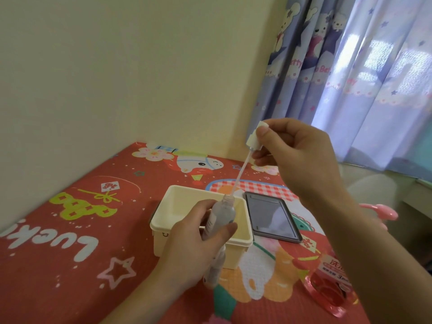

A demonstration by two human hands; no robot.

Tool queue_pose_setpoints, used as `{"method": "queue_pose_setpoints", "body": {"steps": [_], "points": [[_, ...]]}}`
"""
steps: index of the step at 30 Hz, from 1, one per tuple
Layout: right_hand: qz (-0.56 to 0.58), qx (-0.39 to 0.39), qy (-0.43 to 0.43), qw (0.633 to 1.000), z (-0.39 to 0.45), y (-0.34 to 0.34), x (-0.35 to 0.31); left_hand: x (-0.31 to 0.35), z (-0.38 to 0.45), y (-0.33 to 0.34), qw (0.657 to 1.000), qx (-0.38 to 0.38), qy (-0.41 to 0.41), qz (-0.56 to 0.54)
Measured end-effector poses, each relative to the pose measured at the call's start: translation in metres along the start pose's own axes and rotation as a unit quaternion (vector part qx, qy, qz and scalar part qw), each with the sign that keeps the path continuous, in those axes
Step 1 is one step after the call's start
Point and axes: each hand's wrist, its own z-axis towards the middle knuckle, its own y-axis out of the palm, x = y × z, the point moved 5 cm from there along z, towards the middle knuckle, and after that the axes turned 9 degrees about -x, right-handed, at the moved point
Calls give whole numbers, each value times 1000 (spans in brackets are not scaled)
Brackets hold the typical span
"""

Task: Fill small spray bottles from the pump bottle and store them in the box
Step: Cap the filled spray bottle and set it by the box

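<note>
Small spray bottle tilted above the cream box, open neck up. Left hand fingers curled round its body. Right hand, higher, pinches the white spray head; dip tube tip at the neck. Pink pump bottle right of box; phone beside it.

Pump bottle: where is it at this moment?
In the head view the pink pump bottle stands on the red mat at lower right, partly behind the right forearm, nearer the camera than the phone.
</note>
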Motion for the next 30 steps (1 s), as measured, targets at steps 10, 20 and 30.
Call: {"method": "queue_pose_setpoints", "body": {"steps": [10, 20, 30], "points": [[-111, -203, 20, 973, -15, 26, 19, 5, 3, -6, 1000, 13, 6, -9], [-137, -244, 9, 960, -14, 29, 24, 6, 1, -7, 1000, 9, 12, -9], [-193, -296, 4, 936, -16, 30, 22, 4, 3, -7, 1000, 0, 17, 10]]}}
